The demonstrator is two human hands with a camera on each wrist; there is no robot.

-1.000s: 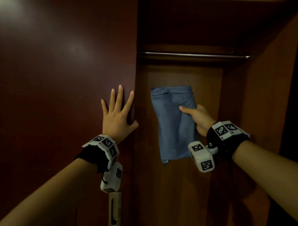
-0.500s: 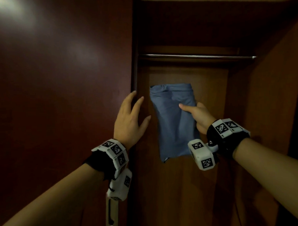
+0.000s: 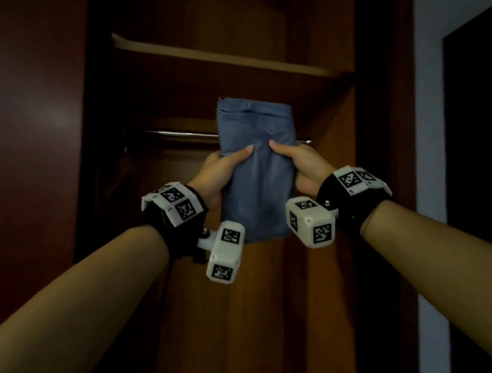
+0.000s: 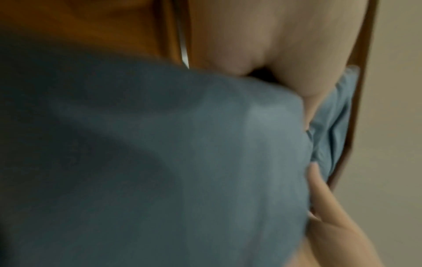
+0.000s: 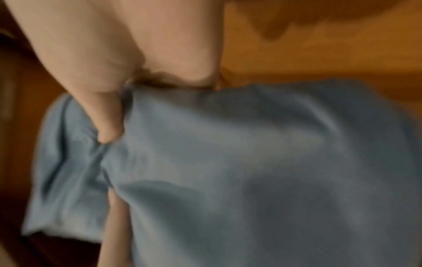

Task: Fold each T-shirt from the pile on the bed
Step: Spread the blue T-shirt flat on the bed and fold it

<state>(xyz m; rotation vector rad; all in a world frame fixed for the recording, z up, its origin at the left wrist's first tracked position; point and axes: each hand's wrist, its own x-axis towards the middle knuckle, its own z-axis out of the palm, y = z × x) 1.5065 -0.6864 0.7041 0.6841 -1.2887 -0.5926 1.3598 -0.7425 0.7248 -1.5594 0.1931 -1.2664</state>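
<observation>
A folded blue T-shirt [image 3: 256, 169] is held up in front of the open wardrobe, a narrow upright rectangle. My left hand [image 3: 224, 167] grips its left edge, thumb on the front. My right hand [image 3: 294, 164] grips the right edge, thumb pressed into the front cloth. In the left wrist view the blue T-shirt [image 4: 171, 162] fills most of the frame, with my left hand [image 4: 303, 86] at its edge. In the right wrist view my right hand [image 5: 107, 108] digs its thumb into the blue T-shirt [image 5: 251, 171].
The wardrobe is open: a wooden shelf [image 3: 219, 56] runs above, a metal hanging rail [image 3: 180, 134] crosses behind the shirt. The dark door [image 3: 34, 139] stands at the left. A pale wall [image 3: 432, 150] and a dark doorway [image 3: 478, 176] lie at the right.
My left hand has left the wardrobe door and taken hold of the shirt's left edge. The shirt has been lifted higher, up to the rail, and the view has tilted upward.
</observation>
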